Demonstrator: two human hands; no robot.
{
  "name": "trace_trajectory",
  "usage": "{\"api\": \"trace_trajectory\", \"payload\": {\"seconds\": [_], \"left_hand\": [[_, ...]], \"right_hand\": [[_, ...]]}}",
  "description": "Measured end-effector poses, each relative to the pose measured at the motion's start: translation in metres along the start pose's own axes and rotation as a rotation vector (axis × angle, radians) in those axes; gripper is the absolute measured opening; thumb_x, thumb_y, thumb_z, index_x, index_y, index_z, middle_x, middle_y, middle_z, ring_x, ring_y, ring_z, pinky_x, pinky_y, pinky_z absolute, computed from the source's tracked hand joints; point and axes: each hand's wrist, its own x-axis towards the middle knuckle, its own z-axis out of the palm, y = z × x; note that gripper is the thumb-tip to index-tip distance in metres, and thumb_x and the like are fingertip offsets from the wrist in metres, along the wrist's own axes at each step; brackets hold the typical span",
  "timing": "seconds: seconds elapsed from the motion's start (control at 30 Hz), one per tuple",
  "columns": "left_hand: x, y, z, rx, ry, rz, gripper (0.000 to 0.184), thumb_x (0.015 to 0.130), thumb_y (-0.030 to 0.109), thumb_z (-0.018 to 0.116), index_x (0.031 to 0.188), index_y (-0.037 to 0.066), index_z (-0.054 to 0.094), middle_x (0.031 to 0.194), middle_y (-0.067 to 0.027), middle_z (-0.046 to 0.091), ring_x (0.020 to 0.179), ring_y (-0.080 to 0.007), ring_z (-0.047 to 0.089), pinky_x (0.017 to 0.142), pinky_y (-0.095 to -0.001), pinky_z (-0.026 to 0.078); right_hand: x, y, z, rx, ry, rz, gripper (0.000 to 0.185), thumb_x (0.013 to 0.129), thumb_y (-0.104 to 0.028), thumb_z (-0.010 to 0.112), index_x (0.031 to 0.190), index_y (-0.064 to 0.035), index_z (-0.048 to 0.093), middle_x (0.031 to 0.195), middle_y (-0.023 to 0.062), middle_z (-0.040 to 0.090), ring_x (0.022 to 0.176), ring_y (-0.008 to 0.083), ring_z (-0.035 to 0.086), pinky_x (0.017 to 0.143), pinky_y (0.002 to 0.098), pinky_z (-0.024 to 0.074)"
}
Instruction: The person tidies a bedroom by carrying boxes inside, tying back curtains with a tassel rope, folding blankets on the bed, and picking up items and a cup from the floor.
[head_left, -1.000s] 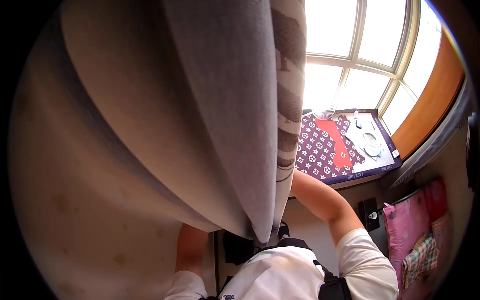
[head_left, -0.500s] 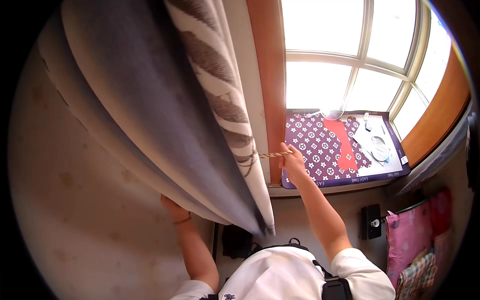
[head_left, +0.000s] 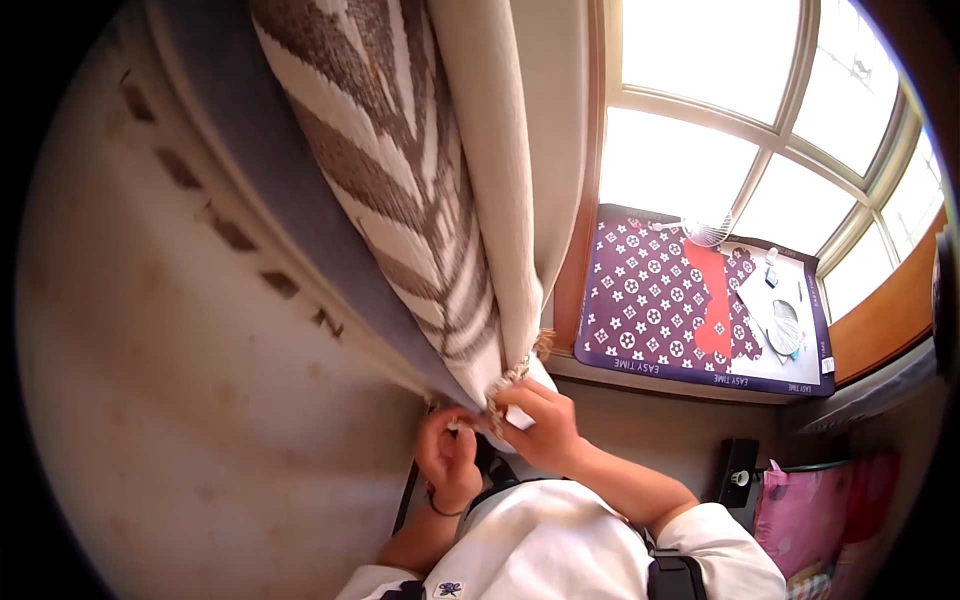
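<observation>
A long curtain with a brown and cream zigzag pattern hangs gathered in front of me. Around its gathered lower part runs a twisted rope tieback. My right hand is closed on the rope at the curtain's right side. My left hand, with a dark band at the wrist, pinches a pale end of the rope at the left side. The two hands are close together but apart. Fabric hides part of the rope between them.
On the windowsill at the right lies a purple patterned mat with a white fan-shaped item on it. The window rises behind. A pink cloth hangs at the lower right. A wall stands at the left.
My right hand has moved left and down with the rope, which now goes around the curtain. My left hand has moved right, out from behind the fabric. The curtain is bunched more tightly.
</observation>
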Motion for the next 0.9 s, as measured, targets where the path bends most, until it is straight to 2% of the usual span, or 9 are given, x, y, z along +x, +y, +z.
{"api": "trace_trajectory", "payload": {"seconds": [0.07, 0.2, 0.4, 0.53, 0.57, 0.67, 0.73, 0.8, 0.9], "left_hand": [[0.021, 0.011, 0.016, -0.215, 0.001, -0.067, 0.041, 0.095, 0.020, 0.059, 0.126, -0.005, 0.046, 0.115, -0.0126, 0.058, 0.104, -0.0179, 0.055, 0.090, -0.0312, 0.044], [0.019, -0.011, 0.004, -0.040, -0.069, -0.064, 0.043, 0.092, 0.011, 0.063, 0.128, -0.002, 0.043, 0.119, -0.0114, 0.055, 0.107, -0.0152, 0.052, 0.092, -0.0302, 0.044], [0.036, -0.011, -0.028, 0.025, 0.151, -0.156, 0.012, 0.092, -0.001, 0.061, 0.104, -0.002, 0.058, 0.092, -0.0036, 0.063, 0.079, -0.0079, 0.058, 0.073, -0.0207, 0.047], [0.040, -0.021, -0.055, -0.002, 0.079, -0.150, 0.013, 0.092, 0.000, 0.062, 0.104, -0.003, 0.060, 0.093, -0.0034, 0.063, 0.081, -0.0070, 0.057, 0.074, -0.0201, 0.046], [0.040, -0.021, -0.056, -0.001, 0.076, -0.133, 0.012, 0.092, 0.000, 0.062, 0.104, -0.003, 0.060, 0.094, -0.0033, 0.063, 0.081, -0.0069, 0.057, 0.074, -0.0202, 0.046], [0.039, -0.020, -0.061, 0.066, 0.146, -0.066, 0.011, 0.091, -0.002, 0.062, 0.102, -0.003, 0.060, 0.094, -0.0027, 0.063, 0.082, -0.0070, 0.056, 0.076, -0.0209, 0.046], [0.035, -0.024, -0.064, 0.116, 0.169, -0.032, 0.011, 0.090, -0.003, 0.062, 0.101, -0.003, 0.060, 0.094, -0.0027, 0.061, 0.082, -0.0073, 0.056, 0.077, -0.0211, 0.045], [0.035, -0.026, -0.065, 0.156, 0.150, -0.010, 0.011, 0.090, -0.005, 0.061, 0.100, -0.003, 0.060, 0.096, -0.0033, 0.060, 0.083, -0.0075, 0.056, 0.077, -0.0211, 0.045], [0.034, -0.032, -0.062, 0.198, 0.132, 0.017, 0.011, 0.088, -0.005, 0.062, 0.098, -0.004, 0.060, 0.097, -0.0046, 0.058, 0.084, -0.0100, 0.056, 0.080, -0.0234, 0.045]], "right_hand": [[0.009, 0.003, 0.013, 0.010, 0.057, 0.015, 0.031, 0.073, 0.004, 0.073, 0.102, -0.0024, 0.064, 0.087, 0.0105, 0.063, 0.074, 0.0250, 0.065, 0.065, 0.0348, 0.0523], [0.010, -0.010, 0.036, -0.201, 0.167, -0.121, 0.038, 0.072, 0.004, 0.069, 0.109, -0.0014, 0.064, 0.099, 0.0124, 0.060, 0.073, 0.0269, 0.063, 0.066, 0.0361, 0.0524], [-0.001, 0.010, 0.028, 0.011, 0.004, -0.220, 0.042, 0.070, 0.007, 0.071, 0.110, -0.0049, 0.067, 0.104, 0.0142, 0.061, 0.090, 0.0294, 0.065, 0.073, 0.0373, 0.0542], [0.032, 0.141, 0.024, -0.234, 0.199, 0.113, 0.053, 0.078, -0.002, 0.066, 0.129, 0.0009, 0.053, 0.124, 0.0222, 0.055, 0.108, 0.0358, 0.059, 0.089, 0.0369, 0.0499], [0.037, 0.173, 0.026, -0.156, 0.007, 0.212, 0.053, 0.078, -0.012, 0.071, 0.128, -0.0007, 0.056, 0.117, 0.0209, 0.059, 0.102, 0.0337, 0.062, 0.087, 0.0370, 0.0507], [0.057, 0.154, 0.004, -0.115, -0.306, 0.349, 0.042, 0.075, -0.019, 0.074, 0.111, -0.0005, 0.065, 0.105, 0.0178, 0.063, 0.096, 0.0340, 0.061, 0.085, 0.0400, 0.0497], [0.049, 0.132, -0.019, -0.098, -0.215, 0.419, 0.034, 0.076, -0.026, 0.076, 0.092, 0.0011, 0.063, 0.084, 0.0131, 0.064, 0.076, 0.0243, 0.062, 0.071, 0.0345, 0.0511], [0.041, 0.122, -0.036, 0.186, -0.414, 0.692, 0.033, 0.085, -0.030, 0.071, 0.093, 0.0001, 0.060, 0.080, 0.0100, 0.063, 0.065, 0.0180, 0.060, 0.063, 0.0306, 0.0499], [0.036, 0.091, -0.040, 0.866, -0.370, 1.023, 0.017, 0.096, -0.018, 0.055, 0.099, -0.0020, 0.058, 0.081, 0.0099, 0.065, 0.067, 0.0164, 0.063, 0.059, 0.0278, 0.0510]]}}
